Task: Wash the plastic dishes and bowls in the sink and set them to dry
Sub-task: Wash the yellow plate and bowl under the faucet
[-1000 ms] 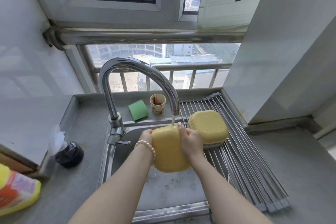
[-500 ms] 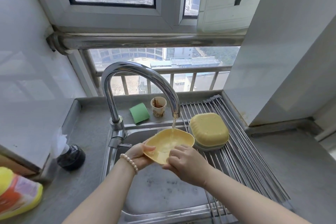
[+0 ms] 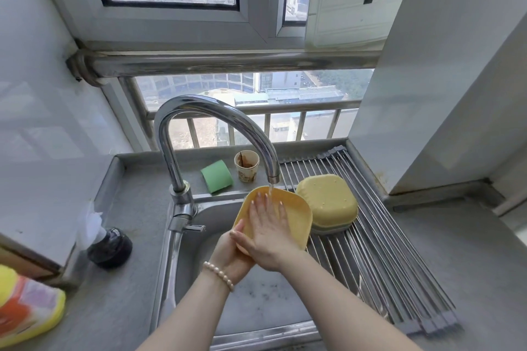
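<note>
A square yellow plastic dish [image 3: 296, 215] is tilted up under the running tap [image 3: 271, 177] over the steel sink [image 3: 182, 279]. My left hand [image 3: 231, 253], with a pearl bracelet at the wrist, grips its lower left edge from beneath. My right hand [image 3: 268, 225] lies flat inside the dish with fingers spread, and water falls on its fingertips. A stack of upturned yellow bowls [image 3: 328, 202] rests on the roll-up drying rack [image 3: 379, 271] just right of the dish.
A green sponge [image 3: 216, 179] and a stained paper cup [image 3: 246, 165] sit on the ledge behind the sink. A dark round object with white plastic [image 3: 109, 246] stands on the left counter. A yellow and orange bottle [image 3: 25, 310] lies at the far left. A white wall rises at the right.
The dish has turned from facing away, to lying flat under the water, to tilted up facing me. My right hand has moved from its edge into the inside, palm flat.
</note>
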{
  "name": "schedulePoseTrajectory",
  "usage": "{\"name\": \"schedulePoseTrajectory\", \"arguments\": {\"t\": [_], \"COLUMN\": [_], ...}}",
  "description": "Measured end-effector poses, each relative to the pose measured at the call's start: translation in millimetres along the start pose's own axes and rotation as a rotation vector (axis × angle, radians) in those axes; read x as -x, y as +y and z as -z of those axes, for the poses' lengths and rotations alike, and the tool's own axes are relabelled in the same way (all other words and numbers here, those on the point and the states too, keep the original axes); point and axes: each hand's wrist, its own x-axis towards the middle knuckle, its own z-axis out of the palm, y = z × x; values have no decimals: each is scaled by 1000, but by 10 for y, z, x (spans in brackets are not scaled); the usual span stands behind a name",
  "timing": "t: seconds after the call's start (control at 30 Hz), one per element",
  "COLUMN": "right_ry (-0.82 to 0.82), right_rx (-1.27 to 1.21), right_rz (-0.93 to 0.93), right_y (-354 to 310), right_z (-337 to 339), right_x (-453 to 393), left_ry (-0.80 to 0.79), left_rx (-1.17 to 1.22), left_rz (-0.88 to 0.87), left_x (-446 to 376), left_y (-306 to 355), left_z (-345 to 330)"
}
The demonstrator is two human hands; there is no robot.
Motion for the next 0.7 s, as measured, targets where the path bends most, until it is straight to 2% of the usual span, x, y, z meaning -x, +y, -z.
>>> {"name": "schedulePoseTrajectory", "arguments": {"t": [0.1, 0.23, 0.33, 0.43, 0.5, 0.57, 0.7], "right_ry": [-59, -219, -238, -145, -83, -42, 12], "right_rx": [-67, -105, -141, -20, 22, 15, -85], "right_rz": [98, 243, 287, 217, 62, -56, -118], "right_y": [-69, -105, -9, 73, 88, 49, -97], "right_z": [-77, -104, 14, 78, 54, 12, -46], "right_x": [-61, 127, 262, 227, 162, 101, -3], "left_ry": [-22, 110, 142, 120, 108, 91, 25], "left_rx": [29, -68, -106, -15, 44, 70, 47], "left_rz": [-38, 35, 71, 52, 32, 11, -13], "left_x": [-14, -51, -72, -128, -150, -132, -102], "left_y": [35, 151, 165, 110, 52, 30, 63], "left_z": [25, 31, 32, -13, -41, -33, 28]}}
